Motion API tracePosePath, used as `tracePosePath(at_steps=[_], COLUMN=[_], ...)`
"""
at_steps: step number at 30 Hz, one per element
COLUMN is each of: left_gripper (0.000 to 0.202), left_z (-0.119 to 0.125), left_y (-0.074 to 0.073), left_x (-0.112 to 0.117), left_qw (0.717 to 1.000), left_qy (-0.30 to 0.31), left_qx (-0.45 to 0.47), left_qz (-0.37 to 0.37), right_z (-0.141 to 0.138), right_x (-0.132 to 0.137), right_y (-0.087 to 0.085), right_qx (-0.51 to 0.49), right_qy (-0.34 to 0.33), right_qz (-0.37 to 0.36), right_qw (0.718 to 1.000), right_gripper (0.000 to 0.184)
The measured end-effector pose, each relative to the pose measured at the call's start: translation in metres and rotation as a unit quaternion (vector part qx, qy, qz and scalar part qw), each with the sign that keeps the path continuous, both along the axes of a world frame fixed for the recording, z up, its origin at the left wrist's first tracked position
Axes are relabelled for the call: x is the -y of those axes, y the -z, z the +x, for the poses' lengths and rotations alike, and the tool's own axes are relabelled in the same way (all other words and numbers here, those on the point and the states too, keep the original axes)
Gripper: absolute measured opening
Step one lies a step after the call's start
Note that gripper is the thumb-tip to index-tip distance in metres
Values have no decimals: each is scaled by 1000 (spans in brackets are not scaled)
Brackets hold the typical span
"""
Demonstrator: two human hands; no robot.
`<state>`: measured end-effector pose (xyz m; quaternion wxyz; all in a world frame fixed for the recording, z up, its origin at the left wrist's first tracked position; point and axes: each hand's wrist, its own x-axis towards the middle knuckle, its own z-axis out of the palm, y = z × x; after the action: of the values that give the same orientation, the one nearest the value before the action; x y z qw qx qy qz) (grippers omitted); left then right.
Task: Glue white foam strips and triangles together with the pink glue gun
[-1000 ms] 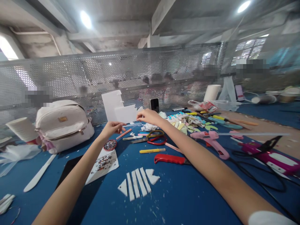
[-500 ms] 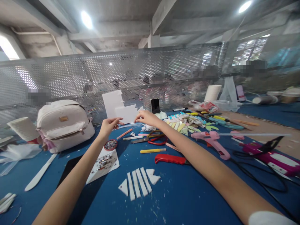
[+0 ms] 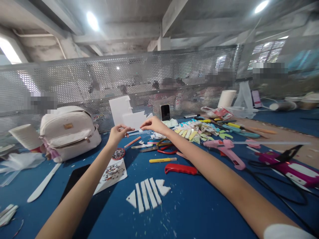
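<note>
My left hand (image 3: 118, 134) is raised over the far part of the table, thumb and fingers pinched. Facing it, my right hand (image 3: 155, 126) pinches too, its fingertips a short gap from the left ones. Anything between the fingers is too small to make out. Behind both hands stand white foam sheets (image 3: 136, 121) with notched edges, against the mesh. Nearer to me, cut white pieces form a fish: a pointed head (image 3: 132, 198) with a small hole, several strips (image 3: 144, 194) and a notched tail (image 3: 163, 187).
Around lie a yellow marker (image 3: 163, 160), a red-handled tool (image 3: 180, 169), scissors (image 3: 149, 150), a pink glue gun (image 3: 225, 147), foam scraps (image 3: 193, 129), a dish of sequins (image 3: 118, 153) and a white knife (image 3: 43, 184). A backpack (image 3: 69, 132) sits left; a phone (image 3: 165, 113) stands behind.
My two hands have come slightly closer together, the left shifting right and the right shifting left. The foam fish pieces and the tools have stayed in place.
</note>
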<state>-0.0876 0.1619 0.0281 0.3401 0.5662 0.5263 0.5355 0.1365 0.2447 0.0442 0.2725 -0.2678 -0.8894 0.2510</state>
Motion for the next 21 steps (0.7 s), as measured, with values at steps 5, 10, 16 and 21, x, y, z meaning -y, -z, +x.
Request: tracePosePath(at_steps=[5, 10, 16, 21], left_gripper=[26, 26, 27, 29], left_z=[0, 0, 2, 5], left_y=[7, 9, 5, 5], left_x=[-6, -6, -4, -5], left_qw=[999, 995, 990, 988], left_qy=[-4, 13, 28, 32], left_qx=[36, 78, 111, 121], left_qz=[-30, -59, -78, -86], right_z=[-5, -8, -8, -8], right_x=[1, 4, 11, 15], right_y=[4, 7, 6, 4], right_qx=[-4, -7, 15, 35], right_qy=[-5, -5, -17, -28], right_qz=[-26, -48, -87, -118], right_qw=[1000, 999, 996, 992], right_gripper=[26, 25, 26, 27])
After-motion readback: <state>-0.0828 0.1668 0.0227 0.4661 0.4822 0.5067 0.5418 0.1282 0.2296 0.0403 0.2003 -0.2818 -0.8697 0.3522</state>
